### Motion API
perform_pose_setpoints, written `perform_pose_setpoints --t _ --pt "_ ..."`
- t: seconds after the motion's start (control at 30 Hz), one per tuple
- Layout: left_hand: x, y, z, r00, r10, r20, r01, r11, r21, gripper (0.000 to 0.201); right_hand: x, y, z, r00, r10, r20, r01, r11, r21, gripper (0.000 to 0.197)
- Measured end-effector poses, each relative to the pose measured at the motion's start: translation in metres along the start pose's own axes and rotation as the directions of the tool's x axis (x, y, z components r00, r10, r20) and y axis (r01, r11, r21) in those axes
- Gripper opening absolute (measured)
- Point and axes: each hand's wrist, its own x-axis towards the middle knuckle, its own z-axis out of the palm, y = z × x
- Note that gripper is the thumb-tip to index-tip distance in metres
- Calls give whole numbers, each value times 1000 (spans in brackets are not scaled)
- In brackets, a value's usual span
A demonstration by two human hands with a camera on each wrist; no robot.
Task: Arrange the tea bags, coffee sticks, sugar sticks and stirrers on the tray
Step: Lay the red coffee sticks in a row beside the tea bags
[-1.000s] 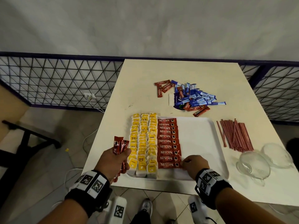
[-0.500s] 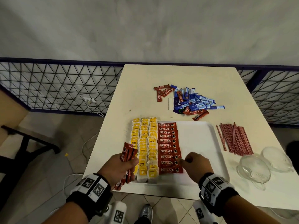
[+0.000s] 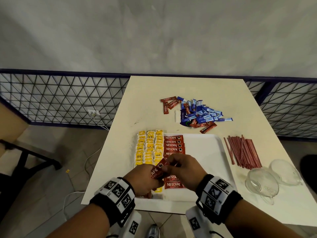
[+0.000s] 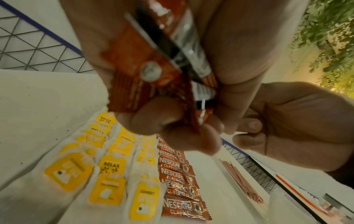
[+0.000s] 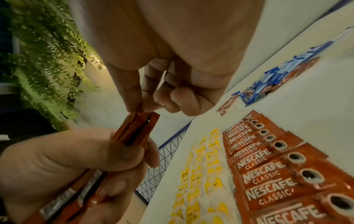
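Observation:
A white tray (image 3: 205,152) holds three columns of yellow tea bags (image 3: 149,146) at its left and, beside them, a column of red coffee sticks (image 3: 173,145). Above the tray's near part, my left hand (image 3: 154,174) grips a small bundle of coffee sticks (image 3: 158,170), which also shows in the wrist views (image 4: 153,72) (image 5: 138,128). My right hand (image 3: 169,167) pinches the top end of one stick in that bundle. Beyond the tray lie a pile of blue sugar sticks (image 3: 202,114) and loose coffee sticks (image 3: 169,103). Red stirrers (image 3: 243,152) lie right of the tray.
Two clear glass cups (image 3: 262,184) sit at the right, near the front edge of the cream table (image 3: 188,86). A black mesh fence (image 3: 60,100) runs behind the table. A dark frame (image 3: 34,157) stands on the floor at the left.
My right hand left the row of sticks on the tray and came up to the bundle. My left hand carried the bundle rightward over the tray to meet it.

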Motion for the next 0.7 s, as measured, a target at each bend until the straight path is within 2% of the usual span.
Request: perform_pose_setpoints --t 0.07,0.1,0.2,0.27,0.33,0.37,0.47,0.6,0.7 --pt "-1 -2 1 1000 0 -7 0 1000 29 4 1 3 -2 997 56 -58 -52 996 79 15" --pt "0 -6 1 1000 -3 -7 3 1000 31 5 2 5 -4 992 103 -76 -89 981 175 16" --pt "-2 -19 -4 999 -29 -38 26 998 -55 12 2 13 -16 973 221 -66 -156 840 520 15" --pt "-6 -25 -3 990 -79 -114 40 949 -314 30 0 16 -22 969 244 -47 -159 753 638 11" --pt "-8 -20 0 976 -129 -175 -3 798 -602 45 -2 17 -25 969 243 -34 -155 714 683 11" --pt "-7 -14 2 971 -132 -199 -32 754 -657 41 -4 17 -24 970 240 -26 -157 708 688 11" --pt "-2 1 7 961 -105 -256 -83 773 -629 15 -9 16 -23 972 235 4 -179 732 658 10" --pt "7 1 12 954 -50 -295 -88 897 -434 15 -15 24 -30 977 211 -24 -176 868 464 7" --pt "10 -8 17 951 -47 -305 -44 958 -284 16 -16 49 -33 953 302 -34 -270 892 364 5"
